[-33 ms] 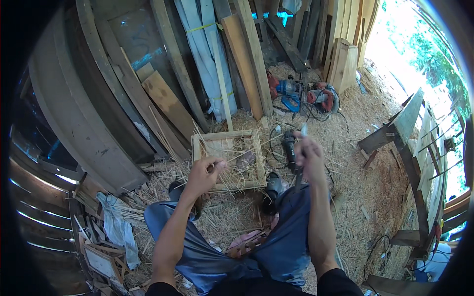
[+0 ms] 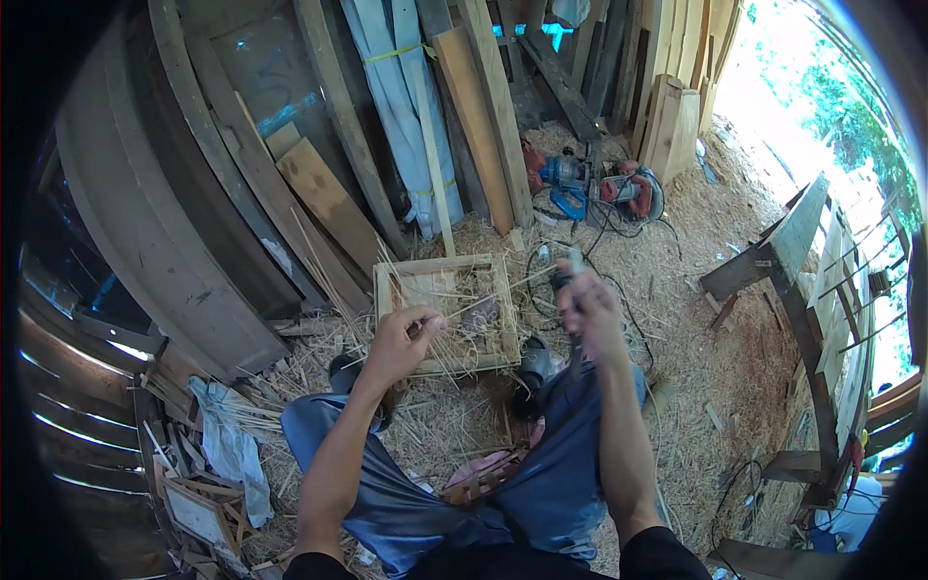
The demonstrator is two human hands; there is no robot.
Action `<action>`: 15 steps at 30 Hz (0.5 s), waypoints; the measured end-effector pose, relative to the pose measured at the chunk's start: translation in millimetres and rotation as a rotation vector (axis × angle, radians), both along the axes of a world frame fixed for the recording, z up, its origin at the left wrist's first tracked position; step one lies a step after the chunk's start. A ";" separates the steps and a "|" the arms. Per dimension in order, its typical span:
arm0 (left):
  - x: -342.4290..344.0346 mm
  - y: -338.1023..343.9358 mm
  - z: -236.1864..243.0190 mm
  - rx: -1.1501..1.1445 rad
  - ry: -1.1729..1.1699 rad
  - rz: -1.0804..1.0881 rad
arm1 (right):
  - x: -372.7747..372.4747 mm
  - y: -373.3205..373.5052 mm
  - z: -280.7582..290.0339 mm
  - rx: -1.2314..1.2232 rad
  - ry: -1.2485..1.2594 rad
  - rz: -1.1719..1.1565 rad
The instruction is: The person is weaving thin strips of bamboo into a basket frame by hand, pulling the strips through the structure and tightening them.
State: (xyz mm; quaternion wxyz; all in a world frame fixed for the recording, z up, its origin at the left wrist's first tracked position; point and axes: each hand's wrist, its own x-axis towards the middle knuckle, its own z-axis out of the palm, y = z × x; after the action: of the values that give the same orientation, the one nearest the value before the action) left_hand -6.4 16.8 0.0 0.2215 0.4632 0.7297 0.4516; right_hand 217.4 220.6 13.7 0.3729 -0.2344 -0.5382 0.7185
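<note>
My left hand (image 2: pixel 401 340) pinches the near end of a thin pale bamboo strip (image 2: pixel 488 300), which runs up and right toward my right hand (image 2: pixel 587 307). That hand is closed on a slim dark tool (image 2: pixel 572 263), held upright at the strip's far end; what kind of tool it is I cannot tell. Both hands hover over a square wooden frame (image 2: pixel 443 265) lying on the straw-covered ground, with loose strips across it. My knees in blue trousers (image 2: pixel 570 425) sit just below the frame.
Long planks (image 2: pixel 476 106) lean against the back wall. Red and blue power tools (image 2: pixel 592 186) with cables lie behind the frame. A rough wooden bench (image 2: pixel 795 242) stands at right. A bundle of thin sticks (image 2: pixel 253 411), a blue-grey cloth (image 2: pixel 230 449) and small frames (image 2: pixel 193 512) lie at left.
</note>
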 end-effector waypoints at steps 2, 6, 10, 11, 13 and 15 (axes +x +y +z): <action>9.5 4.4 4.5 0.031 0.044 -0.019 | -20.4 -27.7 2.7 -0.026 -0.162 0.253; 11.0 7.9 1.2 0.129 0.087 -0.061 | -29.1 -20.1 -11.2 -0.110 -0.113 0.270; 1.9 1.7 5.0 0.003 0.025 -0.033 | -0.4 25.2 -9.1 -0.117 0.005 -0.150; -3.9 -1.5 2.4 -0.065 0.000 -0.002 | 5.4 30.4 -7.1 -0.117 0.009 -0.143; -10.4 -0.2 -13.2 0.053 -0.093 0.035 | 10.6 32.8 -4.6 -0.076 0.059 -0.170; -12.6 1.5 -20.7 0.166 -0.184 0.085 | -2.5 14.8 -4.8 -0.056 -0.092 -0.070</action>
State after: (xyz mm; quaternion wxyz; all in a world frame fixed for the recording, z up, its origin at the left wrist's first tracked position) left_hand -18.9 18.3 -20.7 0.2292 0.4054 0.6854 0.5597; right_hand 214.9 235.4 8.9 0.3661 -0.2961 -0.5261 0.7082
